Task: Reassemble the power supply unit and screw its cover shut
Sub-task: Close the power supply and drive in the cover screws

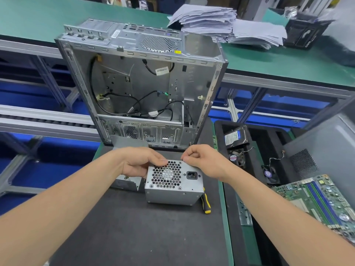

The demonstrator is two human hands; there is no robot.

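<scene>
Our left hand (141,162) curls over the far left edge of the PSU (173,182) and grips it. The PSU sits on the black mat (134,227), just in front of the open case (142,81), with its fan grille and socket facing up. Our right hand (201,160) has its fingers curled, thumb and forefinger pinched together at the PSU's far right corner.

We judge the step to be starting a cover screw at that corner. To do it well, we should hold the box firmly with the left hand so the cover seams stay lined up. The screw should go in straight and be turned by fingertip until it bites. Only then do we reach for the screwdriver (205,203), which lies just beside the PSU's right side.

Whether a screw actually sits in the pinch, we cannot tell, because the fingers cover it and the hole beneath. The 2 hands hide the PSU's far edge. The screwdriver's tip is behind the box. A grey metal sheet (124,184) lies partly under our left wrist, and we cannot say what it belongs to.
</scene>
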